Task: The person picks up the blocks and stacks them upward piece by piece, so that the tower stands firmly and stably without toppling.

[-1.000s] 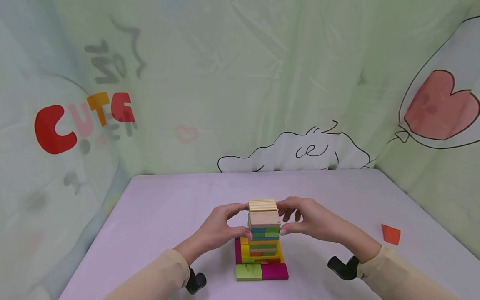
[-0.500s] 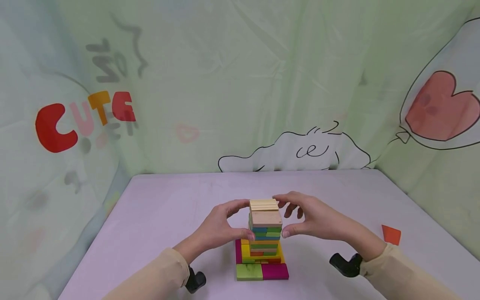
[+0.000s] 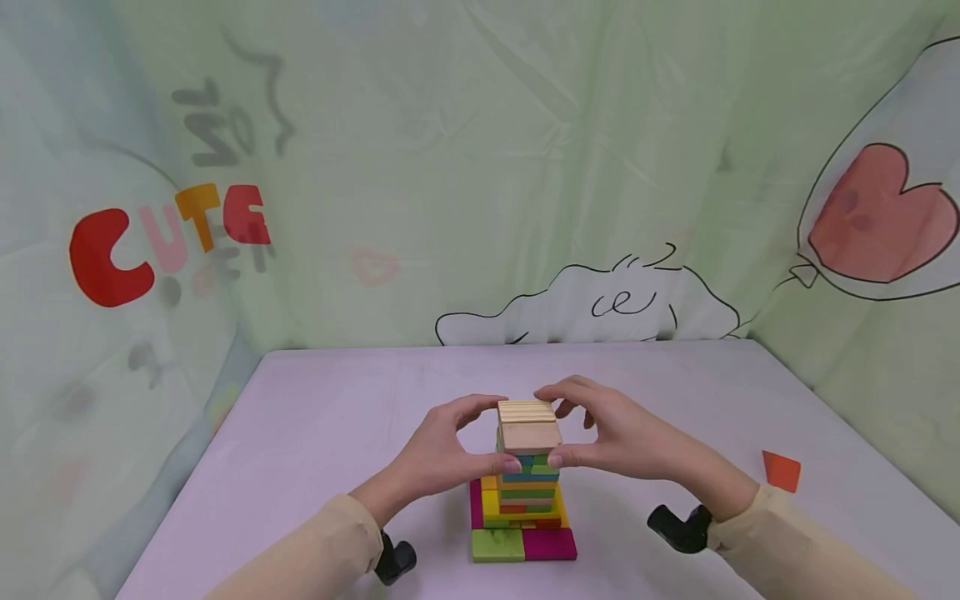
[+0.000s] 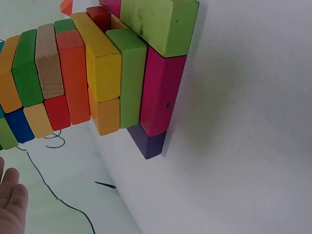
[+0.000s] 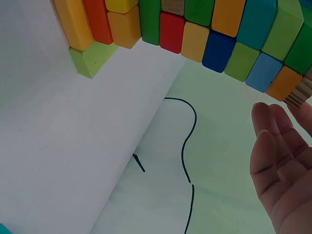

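A tower of coloured wooden blocks [image 3: 528, 492] stands upright in the head view, with a plain wood block [image 3: 531, 438] and ridged pale wood [image 3: 527, 411] on top. My left hand [image 3: 438, 450] holds its upper left side, thumb across the front and index finger at the back edge. Opposite it, my right hand [image 3: 622, 433] pinches the upper right corner between thumb and index finger. The left wrist view catches only some fingers [image 4: 12, 204] beside the tower. In the right wrist view, curved fingers [image 5: 278, 141] lie close to its top; the thumb is hidden.
Flat lime [image 3: 498, 546] and magenta [image 3: 551, 544] blocks form part of the base on the pale table [image 3: 360, 400]. An orange block [image 3: 782, 471] lies apart at the right. A printed curtain [image 3: 375, 167] hangs behind.
My right hand has come in from slightly right of the tower, and its thumb now meets the front corner. The left thumb has slid a little further across the front.
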Demonstrator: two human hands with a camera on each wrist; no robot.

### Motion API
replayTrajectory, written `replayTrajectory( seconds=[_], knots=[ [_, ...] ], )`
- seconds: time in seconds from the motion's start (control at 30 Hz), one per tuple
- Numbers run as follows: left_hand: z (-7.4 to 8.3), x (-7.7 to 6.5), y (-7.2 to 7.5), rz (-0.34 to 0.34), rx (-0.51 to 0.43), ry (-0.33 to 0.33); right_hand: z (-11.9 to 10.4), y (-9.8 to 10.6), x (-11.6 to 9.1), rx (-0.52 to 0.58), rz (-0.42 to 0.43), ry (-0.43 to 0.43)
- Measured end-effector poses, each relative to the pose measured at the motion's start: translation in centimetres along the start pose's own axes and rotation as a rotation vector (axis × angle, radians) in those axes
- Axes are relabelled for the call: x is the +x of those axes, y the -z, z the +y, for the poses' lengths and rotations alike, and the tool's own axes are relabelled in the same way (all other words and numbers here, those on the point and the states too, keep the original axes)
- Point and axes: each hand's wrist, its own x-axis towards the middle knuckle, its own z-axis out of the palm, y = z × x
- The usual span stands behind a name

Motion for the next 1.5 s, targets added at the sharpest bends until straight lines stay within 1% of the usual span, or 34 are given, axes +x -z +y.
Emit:
replayTrajectory(
  seconds=[0.33,0.67,0.8,0.93,1.17,1.23,1.33,1.4,1.5],
  knots=[
    [0.0,0.1,0.0,-0.001,0.004,-0.006,-0.1,-0.1,0.1,-0.002,-0.002,-0.008],
    [0.5,0.2,-0.2,-0.015,-0.063,0.009,-0.2,0.0,0.1,0.016,-0.004,-0.010],
    [0.5,0.3,-0.4,-0.008,-0.074,0.000,-0.1,0.0,0.1,0.014,-0.006,-0.014],
    [0.3,0.3,-0.6,-0.004,-0.078,-0.014,-0.1,0.0,0.1,0.020,-0.007,0.003],
    [0.3,0.3,-0.6,-0.005,-0.089,-0.010,-0.2,-0.1,0.1,0.030,-0.015,0.008],
    [0.3,0.2,-0.6,-0.004,-0.093,-0.007,-0.1,0.0,0.1,0.034,-0.012,0.023],
    [0.4,0.1,-0.6,-0.002,-0.087,0.000,0.3,0.3,-0.1,0.040,0.019,0.046],
    [0.5,0.1,-0.5,0.000,-0.080,0.007,1.1,0.7,-0.5,0.028,0.066,0.040],
    [0.6,0.1,-0.5,0.000,-0.073,0.014,3.6,1.1,-1.2,-0.028,0.142,-0.028]
  ],
)
